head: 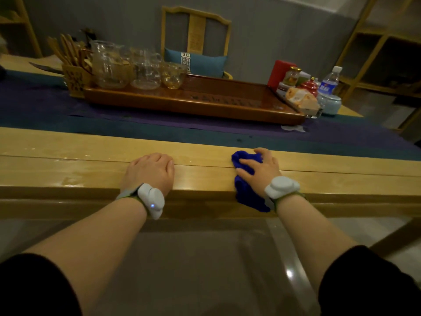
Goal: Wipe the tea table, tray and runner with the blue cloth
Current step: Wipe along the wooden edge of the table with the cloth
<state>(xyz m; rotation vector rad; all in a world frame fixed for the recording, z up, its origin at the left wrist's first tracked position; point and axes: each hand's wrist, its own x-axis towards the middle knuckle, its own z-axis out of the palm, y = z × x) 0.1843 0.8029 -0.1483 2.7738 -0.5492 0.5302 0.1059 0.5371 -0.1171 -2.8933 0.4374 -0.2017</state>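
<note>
The right hand (262, 169) presses the blue cloth (247, 179) onto the near edge of the tabletop (91, 160), its grip spread with fingers laid over the bunched cloth; part of the cloth hangs over the front edge. The left hand (151, 171) rests palm-down on the wood beside it, well apart from the cloth, fingers together and holding nothing. Beyond lies the dark runner (159, 128), and on it the wooden tray (205, 99) carrying glass pitchers (109, 65) at its left end. Jars and a bottle (330, 82) stand past the tray's right end.
</note>
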